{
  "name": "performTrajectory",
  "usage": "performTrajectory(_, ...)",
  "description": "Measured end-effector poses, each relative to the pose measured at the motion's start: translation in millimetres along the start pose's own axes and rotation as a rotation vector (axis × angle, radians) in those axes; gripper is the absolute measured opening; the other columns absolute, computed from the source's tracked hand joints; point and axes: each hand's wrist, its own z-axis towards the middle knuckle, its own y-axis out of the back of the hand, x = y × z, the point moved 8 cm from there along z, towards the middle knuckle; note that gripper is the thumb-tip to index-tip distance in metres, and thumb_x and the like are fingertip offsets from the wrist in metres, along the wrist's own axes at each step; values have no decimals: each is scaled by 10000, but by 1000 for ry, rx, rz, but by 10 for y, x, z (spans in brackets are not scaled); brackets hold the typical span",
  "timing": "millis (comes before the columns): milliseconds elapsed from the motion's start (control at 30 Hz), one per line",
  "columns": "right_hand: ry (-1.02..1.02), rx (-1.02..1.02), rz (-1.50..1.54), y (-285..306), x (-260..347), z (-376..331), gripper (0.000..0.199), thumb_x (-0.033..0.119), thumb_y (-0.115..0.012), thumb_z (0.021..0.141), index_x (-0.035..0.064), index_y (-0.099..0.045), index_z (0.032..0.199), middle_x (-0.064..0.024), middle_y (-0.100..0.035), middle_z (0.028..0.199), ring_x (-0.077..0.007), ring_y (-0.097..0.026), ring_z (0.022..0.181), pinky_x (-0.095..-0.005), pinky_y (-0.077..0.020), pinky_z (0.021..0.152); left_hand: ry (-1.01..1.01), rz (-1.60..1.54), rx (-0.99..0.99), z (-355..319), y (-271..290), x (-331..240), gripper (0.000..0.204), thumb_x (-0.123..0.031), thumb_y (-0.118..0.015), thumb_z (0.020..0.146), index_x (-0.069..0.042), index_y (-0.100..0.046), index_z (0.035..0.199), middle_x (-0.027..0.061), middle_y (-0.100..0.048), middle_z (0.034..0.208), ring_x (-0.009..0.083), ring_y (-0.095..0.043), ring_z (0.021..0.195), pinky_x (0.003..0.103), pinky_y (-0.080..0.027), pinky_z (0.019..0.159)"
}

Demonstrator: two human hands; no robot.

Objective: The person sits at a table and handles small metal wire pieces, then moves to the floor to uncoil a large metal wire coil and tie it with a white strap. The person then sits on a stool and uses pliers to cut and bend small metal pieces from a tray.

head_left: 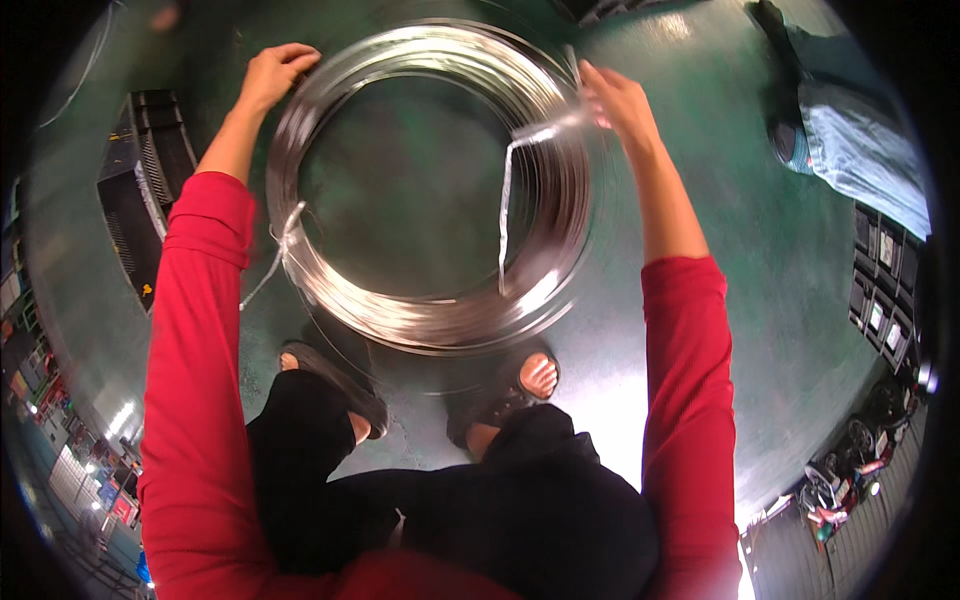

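A large coil of shiny silver wire (435,325) is in front of me above the green floor, partly smeared by motion. At its upper left edge is my left hand (280,75), fingers bent together with the tips against the outer loops; what they pinch is hidden. Beside the upper right edge, my right hand (618,100) is closed on a whitish plastic strip (507,200). That strip crosses the coil's right side, its free end hanging over the inner edge. Another whitish tie (288,240) is knotted round the coil's left side, with a loose tail.
A black slotted crate (135,200) stands to the left. At upper right is another person's leg in light blue jeans (865,140). Black bins (885,280) line the far right, with parked motorcycles (850,460) below them. My sandalled feet (538,375) are just below the coil.
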Motion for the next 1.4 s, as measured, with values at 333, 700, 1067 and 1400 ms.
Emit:
performTrajectory(333,-119,223,-99,80,-143,-214,305,323,-624,864,50,-665,994,-63,-673,866,-169,-670,776,-313,-531,706,-382,607,-290,-183,146,-845,297,-191,-567,909,-65,-641,1168,108,-652,1128,255,-599,1052,345,-445,932)
performTrajectory(700,-73,113,47,131,-98,-249,305,263,-657,882,-17,-646,1003,-120,-685,876,-180,-676,742,-277,-542,670,-425,-62,287,-1370,-1449,-2509,257,-253,-668,841,-27,-651,961,125,-671,725,265,-659,646,355,-508,621)
performTrajectory(1067,-161,-215,1026,145,-513,-151,263,134,-477,982,-64,-494,1156,-127,-622,1062,-197,-639,835,-337,-535,731,-417,-431,689,-1473,-1116,-2435,200,-218,-574,921,-40,-665,909,16,-599,808,82,-564,782,252,-446,705)
performTrajectory(1400,276,142,223,-17,77,-643,293,319,-721,819,96,-724,1008,1,-656,872,-122,-570,902,-268,-419,863,-306,-851,590,-578,-1544,-3263,270,-266,-577,939,-23,-666,861,26,-617,728,96,-561,614,247,-449,527)
